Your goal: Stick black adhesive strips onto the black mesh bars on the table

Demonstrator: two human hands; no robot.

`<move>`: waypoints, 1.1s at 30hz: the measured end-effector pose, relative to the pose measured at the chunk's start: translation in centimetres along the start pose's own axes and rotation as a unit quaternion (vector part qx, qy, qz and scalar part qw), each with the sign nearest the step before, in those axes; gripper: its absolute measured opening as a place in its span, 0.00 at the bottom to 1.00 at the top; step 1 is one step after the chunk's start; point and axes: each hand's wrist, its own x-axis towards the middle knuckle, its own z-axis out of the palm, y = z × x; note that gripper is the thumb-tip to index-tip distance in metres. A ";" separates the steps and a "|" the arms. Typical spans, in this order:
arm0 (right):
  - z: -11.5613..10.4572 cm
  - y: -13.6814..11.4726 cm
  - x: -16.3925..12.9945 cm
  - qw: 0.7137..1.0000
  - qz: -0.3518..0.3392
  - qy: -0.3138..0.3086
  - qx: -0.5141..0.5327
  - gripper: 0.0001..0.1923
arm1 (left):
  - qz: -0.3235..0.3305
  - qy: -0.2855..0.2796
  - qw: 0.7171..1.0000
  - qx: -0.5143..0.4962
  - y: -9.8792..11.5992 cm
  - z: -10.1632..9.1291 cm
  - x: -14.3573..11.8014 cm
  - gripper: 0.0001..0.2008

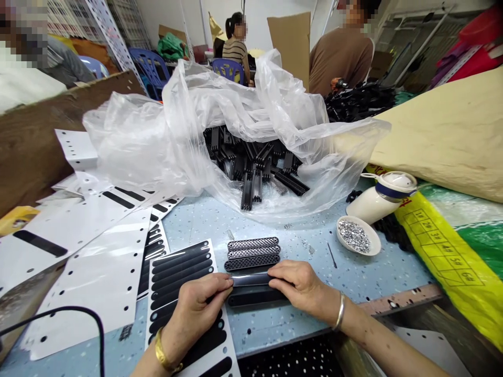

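Head view: glossy black strip [250, 279], lower centre, long axis left-right; left hand [201, 302] pinches left end, right hand [302, 284] right end.

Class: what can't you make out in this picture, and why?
In the head view:
Ends of the glossy black strip: hidden by the left hand and right hand.
Number of black plastic parts in the clear plastic bag: overlapping, behind folds.
Shape of silvery bits in the round white bowl: too small.
Rest of the black cable: cut off by the picture's edges.
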 end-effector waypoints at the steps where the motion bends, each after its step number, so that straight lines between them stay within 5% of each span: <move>1: -0.2 0.1 -0.1 1.000 0.016 0.011 0.008 0.09 | -0.005 -0.003 1.000 0.000 -0.1 0.0 0.0 0.07; 8: -1.8 0.8 -2.7 0.979 0.160 0.121 0.028 0.09 | -0.044 -0.019 0.999 0.015 -0.1 0.0 -0.4 0.07; 14: -1.5 0.8 -3.3 0.970 0.194 0.102 0.101 0.10 | -0.078 -0.002 0.995 0.062 -0.5 0.2 -0.5 0.10; 21: -0.4 0.7 -1.6 0.967 0.228 0.058 0.102 0.11 | -0.080 -0.058 0.994 0.047 0.1 0.0 0.3 0.08; 26: 0.0 1.1 -0.8 0.972 0.213 0.056 0.075 0.06 | -0.092 -0.071 0.992 0.038 0.5 0.1 0.5 0.05; 33: 0.2 1.3 -1.0 0.985 0.158 0.059 0.018 0.15 | -0.124 -0.084 0.989 0.002 0.5 0.0 0.3 0.05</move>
